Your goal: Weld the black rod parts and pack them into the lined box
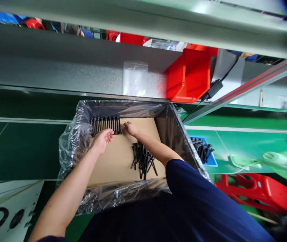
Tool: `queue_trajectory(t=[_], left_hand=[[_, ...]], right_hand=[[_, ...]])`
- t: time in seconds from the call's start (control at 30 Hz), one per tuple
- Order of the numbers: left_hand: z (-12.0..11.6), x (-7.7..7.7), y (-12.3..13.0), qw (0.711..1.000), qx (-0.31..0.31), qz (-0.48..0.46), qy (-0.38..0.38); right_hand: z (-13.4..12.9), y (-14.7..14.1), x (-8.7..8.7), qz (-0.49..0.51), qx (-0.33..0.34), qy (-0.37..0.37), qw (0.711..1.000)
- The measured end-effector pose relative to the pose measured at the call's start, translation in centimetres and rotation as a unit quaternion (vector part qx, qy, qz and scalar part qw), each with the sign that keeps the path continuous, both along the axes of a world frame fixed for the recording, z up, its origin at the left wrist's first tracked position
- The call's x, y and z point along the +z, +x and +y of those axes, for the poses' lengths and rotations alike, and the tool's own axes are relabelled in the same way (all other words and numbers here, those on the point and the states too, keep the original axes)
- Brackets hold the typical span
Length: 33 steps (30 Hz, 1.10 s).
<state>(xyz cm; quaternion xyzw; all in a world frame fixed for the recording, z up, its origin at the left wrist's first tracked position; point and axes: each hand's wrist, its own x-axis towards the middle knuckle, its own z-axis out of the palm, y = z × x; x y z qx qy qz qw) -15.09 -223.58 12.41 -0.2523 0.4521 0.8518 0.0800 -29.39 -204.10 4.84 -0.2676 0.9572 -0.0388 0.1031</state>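
A deep box point(163, 126) lined with clear plastic film and floored with brown cardboard point(110, 173) lies before me. Along its far left side, slim black rod-shaped parts with thicker ends point(105, 123) stand side by side in a neat row. My left hand point(102, 140) is at the near edge of this row, palm turned up, fingers loosely apart and nothing visible in them. Just right of the row's end is my right hand point(131, 129), its fingers curled together; whatever they hold is hidden. A loose pile of the same black parts point(144, 159) lies on the cardboard below my right forearm.
Right of the box, a blue tray point(212, 162) holds more black parts. A red bin point(191, 77) and a clear plastic bag point(135, 79) rest on the metal shelf behind. A red stool point(266, 190) and a pale green fan point(282, 161) are at the right.
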Motion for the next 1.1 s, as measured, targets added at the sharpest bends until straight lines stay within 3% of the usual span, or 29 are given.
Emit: queue_trajectory(t=[0.2, 0.33, 0.47, 0.6, 0.8, 1.0, 1.1], left_hand=[[0.1, 0.1, 0.0, 1.0, -0.01, 0.008, -0.013], [0.3, 0.2, 0.1, 1.0, -0.022, 0.008, -0.017], [0.3, 0.4, 0.1, 0.999, -0.024, 0.008, -0.022], [0.2, 0.5, 0.1, 0.999, -0.028, 0.02, -0.023], [0.3, -0.1, 0.2, 0.997, -0.042, 0.049, -0.034], [1.8, -1.6, 0.9, 0.99, -0.114, 0.03, -0.076], [2.9, -1.6, 2.1, 0.977, -0.197, 0.021, -0.08]], right_hand=[[5.3, 7.9, 1.6, -0.072, -0.059, 0.11, 0.99], [5.8, 12.9, 1.3, -0.104, -0.06, 0.157, 0.98], [6.0, 14.1, 1.2, -0.134, -0.059, 0.181, 0.972], [8.6, 14.3, 1.9, -0.153, -0.085, 0.18, 0.968], [12.2, 14.4, 4.3, -0.171, -0.137, 0.103, 0.97], [12.2, 14.6, 8.0, -0.17, -0.166, -0.145, 0.961], [10.7, 15.4, 9.3, -0.191, -0.129, -0.288, 0.929]])
